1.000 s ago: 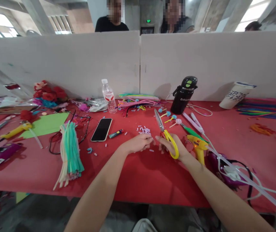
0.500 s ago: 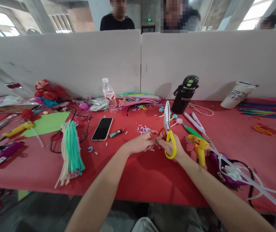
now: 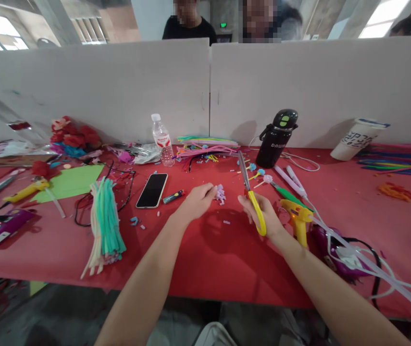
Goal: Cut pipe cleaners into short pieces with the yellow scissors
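My right hand (image 3: 263,216) grips yellow-handled scissors (image 3: 251,196), blades pointing away and up toward the black bottle. My left hand (image 3: 198,201) rests on the red table (image 3: 208,254) with fingers curled, its fingertips at a small heap of pale purple cut pieces (image 3: 221,193). I cannot make out whether those fingers pinch anything. A few loose cut bits lie between the two hands.
A phone (image 3: 152,190) and a bundle of green and cream pipe cleaners (image 3: 105,226) lie to the left. A yellow glue gun (image 3: 297,217) stands right of my right hand, a black bottle (image 3: 276,139) and a water bottle (image 3: 162,140) behind. White partitions back the table, with people beyond.
The hands, close together before, have moved apart. My left hand reached forward to the purple pieces; the scissors tilted back to the left and their blades look closed.
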### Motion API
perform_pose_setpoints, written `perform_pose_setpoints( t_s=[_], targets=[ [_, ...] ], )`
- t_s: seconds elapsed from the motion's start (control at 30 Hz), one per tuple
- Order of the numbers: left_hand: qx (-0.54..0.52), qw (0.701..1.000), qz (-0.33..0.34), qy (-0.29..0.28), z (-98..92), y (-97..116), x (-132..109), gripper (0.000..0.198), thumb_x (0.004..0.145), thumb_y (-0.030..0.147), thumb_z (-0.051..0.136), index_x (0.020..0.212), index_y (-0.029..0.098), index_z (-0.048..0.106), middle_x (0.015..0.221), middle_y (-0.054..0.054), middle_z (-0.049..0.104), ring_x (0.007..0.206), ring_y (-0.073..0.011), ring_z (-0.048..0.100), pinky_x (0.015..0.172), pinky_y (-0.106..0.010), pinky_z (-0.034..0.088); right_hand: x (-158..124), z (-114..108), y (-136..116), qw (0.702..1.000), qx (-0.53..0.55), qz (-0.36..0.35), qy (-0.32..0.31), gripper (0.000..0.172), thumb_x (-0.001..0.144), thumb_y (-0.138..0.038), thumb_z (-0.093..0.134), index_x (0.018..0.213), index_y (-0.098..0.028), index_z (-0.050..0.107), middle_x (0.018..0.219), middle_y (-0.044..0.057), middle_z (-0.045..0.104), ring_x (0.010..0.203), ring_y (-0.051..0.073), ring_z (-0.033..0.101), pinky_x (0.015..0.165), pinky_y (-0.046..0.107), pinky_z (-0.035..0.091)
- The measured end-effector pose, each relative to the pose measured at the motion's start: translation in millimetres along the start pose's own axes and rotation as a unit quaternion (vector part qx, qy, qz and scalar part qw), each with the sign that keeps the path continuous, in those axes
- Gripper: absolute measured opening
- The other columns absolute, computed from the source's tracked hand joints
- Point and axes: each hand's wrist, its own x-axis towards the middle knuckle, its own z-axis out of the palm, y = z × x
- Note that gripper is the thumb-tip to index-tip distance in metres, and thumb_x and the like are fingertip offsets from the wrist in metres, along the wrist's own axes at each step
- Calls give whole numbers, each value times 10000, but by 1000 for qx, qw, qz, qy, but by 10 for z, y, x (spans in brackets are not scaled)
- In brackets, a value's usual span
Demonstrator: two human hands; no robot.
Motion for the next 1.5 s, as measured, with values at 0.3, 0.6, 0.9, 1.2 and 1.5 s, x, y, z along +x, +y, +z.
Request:
perform_pose_setpoints(
  t_s=[0.3, 0.6, 0.9, 1.2, 1.5],
  targets=[
    [-41, 987, -25, 155, -183, -150, 33, 364, 947, 455, 373, 793, 169, 538, 655, 9, 465, 606, -116, 420, 566, -232, 317, -88, -37, -23, 974, -193, -36, -116, 458, 747, -557, 667, 636, -178, 434, 603, -52, 340, 563, 81, 307, 486, 219, 238],
    [-79, 984, -27, 157, -117, -92, 31, 359, 930, 463, 393, 784, 170, 542, 643, 1, 473, 615, -123, 428, 571, -234, 343, -126, -1, -86, 968, -213, -34, -129, 487, 772, -595, 621, 621, -182, 410, 594, -54, 324, 563, 86, 312, 492, 222, 226],
    [-55, 994, -16, 94, -83, 29, -13, 259, 931, 346, 379, 753, 175, 455, 662, 16, 457, 632, -113, 413, 604, -236, 321, -143, 17, -33, 979, -166, -3, -120, 504, 715, -634, 658, 630, -185, 445, 585, -51, 348, 556, 90, 320, 480, 216, 255],
    [-39, 995, 6, 90, -51, 27, -8, 257, 939, 314, 386, 737, 166, 443, 669, 25, 445, 630, -97, 399, 602, -236, 301, -146, 10, -1, 980, -163, 5, -111, 495, 672, -587, 722, 633, -186, 434, 592, -57, 364, 555, 85, 325, 474, 211, 244],
    [-24, 996, 9, 82, -52, 17, -5, 261, 940, 306, 373, 726, 169, 431, 662, 23, 436, 627, -100, 395, 603, -238, 300, -131, 42, 54, 975, -204, -21, -83, 512, 746, -633, 619, 586, -199, 400, 540, -39, 382, 521, 97, 341, 467, 227, 242]
  ],
)
